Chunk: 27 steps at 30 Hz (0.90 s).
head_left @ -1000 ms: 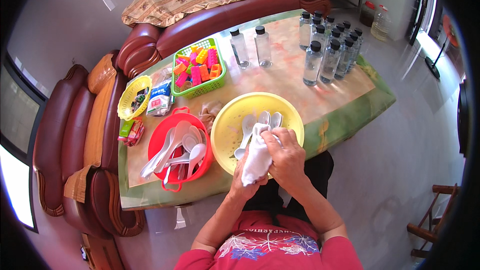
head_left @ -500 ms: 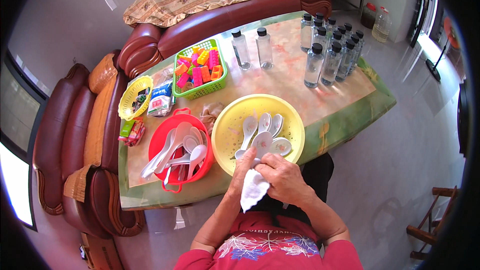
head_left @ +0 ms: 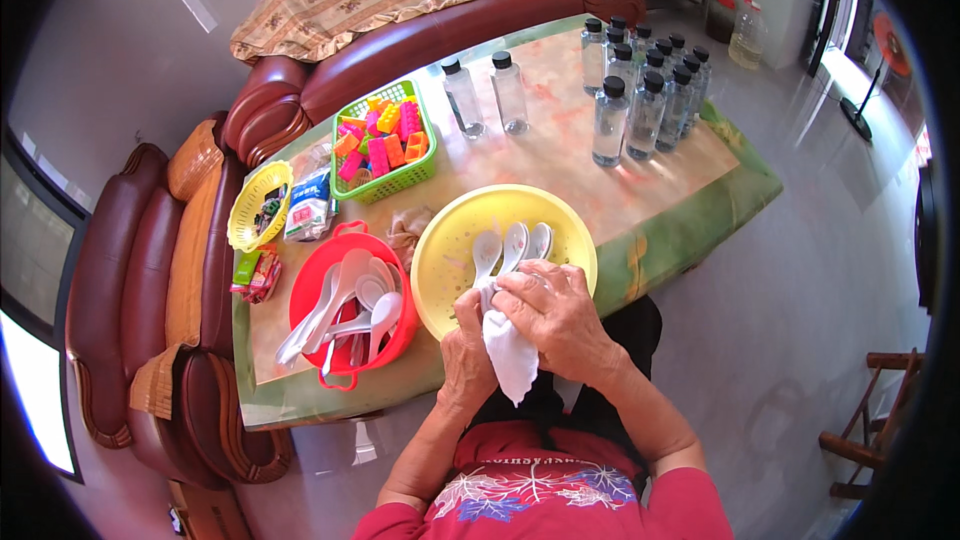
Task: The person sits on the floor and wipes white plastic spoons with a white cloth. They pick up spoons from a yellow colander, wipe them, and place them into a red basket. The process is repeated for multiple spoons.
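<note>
My left hand (head_left: 467, 340) and my right hand (head_left: 553, 310) are together over the near rim of a yellow bowl (head_left: 450, 250), both wrapped around a white cloth (head_left: 512, 365) that hangs down between them. Whether a spoon is inside the cloth is hidden. Three white spoons (head_left: 512, 243) lie in the yellow bowl just beyond my fingers. To the left, a red basket (head_left: 305, 285) holds several more white spoons (head_left: 350, 300).
A green basket (head_left: 400, 180) of coloured blocks, a small yellow basket (head_left: 245, 205), packets (head_left: 305, 210) and several clear bottles with black caps (head_left: 645, 80) stand on the marble-topped table (head_left: 560, 155). A dark red sofa (head_left: 150, 270) wraps the left and far sides.
My hands, which dropped toward my lap with the cloth half a second ago, have come back up to the bowl's near rim. A spoon seen near the rim then is gone from view.
</note>
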Available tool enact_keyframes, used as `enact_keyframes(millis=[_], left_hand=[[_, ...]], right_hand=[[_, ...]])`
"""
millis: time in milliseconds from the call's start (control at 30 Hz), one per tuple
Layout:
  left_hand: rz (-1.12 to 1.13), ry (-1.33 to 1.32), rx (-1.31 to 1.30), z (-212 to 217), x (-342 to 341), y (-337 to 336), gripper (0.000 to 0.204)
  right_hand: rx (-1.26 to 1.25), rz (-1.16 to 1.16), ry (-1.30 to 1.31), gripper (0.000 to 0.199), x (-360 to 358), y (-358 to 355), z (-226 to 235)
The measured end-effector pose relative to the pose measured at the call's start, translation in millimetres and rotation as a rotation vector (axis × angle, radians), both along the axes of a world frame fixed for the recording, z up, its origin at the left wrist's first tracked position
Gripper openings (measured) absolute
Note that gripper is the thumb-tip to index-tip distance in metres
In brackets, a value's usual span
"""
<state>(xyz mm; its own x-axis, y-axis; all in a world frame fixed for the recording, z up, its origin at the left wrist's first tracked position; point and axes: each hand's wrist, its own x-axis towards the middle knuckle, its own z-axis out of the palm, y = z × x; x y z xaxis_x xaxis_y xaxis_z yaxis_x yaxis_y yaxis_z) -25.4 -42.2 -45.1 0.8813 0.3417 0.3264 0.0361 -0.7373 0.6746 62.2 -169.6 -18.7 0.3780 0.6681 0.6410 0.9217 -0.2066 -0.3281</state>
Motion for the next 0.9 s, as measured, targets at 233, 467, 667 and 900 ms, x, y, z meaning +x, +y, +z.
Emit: enact_keyframes(millis=[233,467,667,900], left_hand=[[-0.130,-0.071,-0.080,-9,3,1,0.045],[-0.224,0.031,-0.679,-6,4,-4,0.029],[-0.327,0.217,-1.419,12,8,3,0.021],[-0.137,0.155,-1.578,12,13,10,0.020]], right_hand=[[0.223,0.316,0.774,0.031,32,-7,-16],[0.546,0.344,1.651,0.036,31,3,-32],[0.982,0.686,1.977,0.034,23,6,-61],[0.890,0.379,1.419,0.032,8,-6,-38]])
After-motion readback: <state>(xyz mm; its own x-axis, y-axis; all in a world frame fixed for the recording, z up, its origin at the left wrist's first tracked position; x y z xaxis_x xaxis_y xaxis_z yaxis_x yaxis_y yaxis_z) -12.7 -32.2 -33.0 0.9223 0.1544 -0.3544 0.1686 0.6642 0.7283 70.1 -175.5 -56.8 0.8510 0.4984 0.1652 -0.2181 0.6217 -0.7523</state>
